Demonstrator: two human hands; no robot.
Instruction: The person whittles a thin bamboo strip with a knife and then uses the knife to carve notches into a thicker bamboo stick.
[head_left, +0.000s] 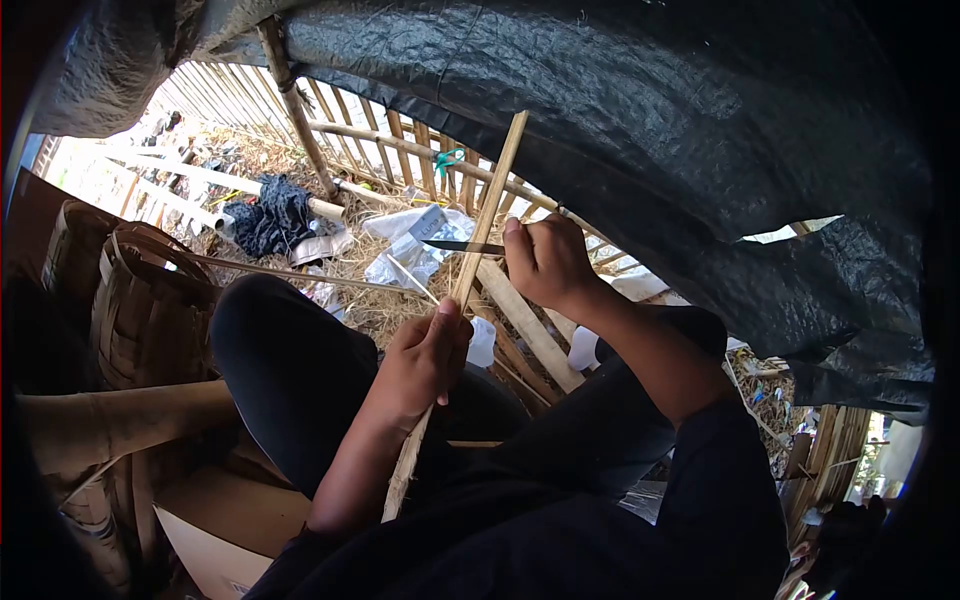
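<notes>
My left hand (428, 360) is closed around a long, flat bamboo strip (497, 185), which slants from my lap up to the far side. A thin sliver (412, 279) sticks out near the left thumb, angled away from the strip. In my right hand (548, 262) is a knife (462, 246), its handle hidden by the fingers. The dark blade points left and lies across the strip, a little beyond my left hand. My right thumb rests near the base of the blade.
Woven bamboo baskets (150, 290) and a thick bamboo pole (120, 425) stand at the left, above a cardboard box (230, 530). Black plastic sheeting (640, 120) hangs ahead and right. A bamboo fence (400, 150), dark cloth (270, 215), plastic litter and wooden slats (530, 325) lie beyond my knees.
</notes>
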